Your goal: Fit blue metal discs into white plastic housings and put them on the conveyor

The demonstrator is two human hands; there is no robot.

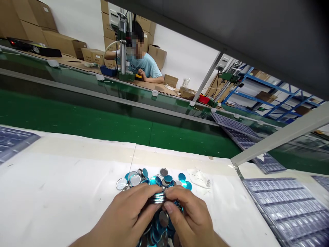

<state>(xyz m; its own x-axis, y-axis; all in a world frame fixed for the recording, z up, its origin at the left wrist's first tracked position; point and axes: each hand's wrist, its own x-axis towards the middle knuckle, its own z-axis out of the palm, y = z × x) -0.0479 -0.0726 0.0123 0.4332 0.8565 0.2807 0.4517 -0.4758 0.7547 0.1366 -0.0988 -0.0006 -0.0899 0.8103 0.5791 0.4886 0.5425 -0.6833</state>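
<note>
A short stack of round metal discs [157, 198] is pinched between my two hands, edges facing me. My left hand [128, 209] grips the stack from the left with thumb and fingers closed on it. On the other side, my right hand [190, 212] holds its right edge between thumb and forefinger. Under and beyond both hands lies a loose pile of discs [135, 180], some silver and some with a blue face. My palms and fingers hide part of the pile.
White table [64, 178] underneath; crumpled white scrap [200, 178] right of the pile. Clear plastic trays [290, 206] lie at right, another tray [15, 142] at left. A metal post [282, 133] slants up at right. Beyond the green conveyor belt [102, 120], a person [145, 65] sits by a press [123, 44].
</note>
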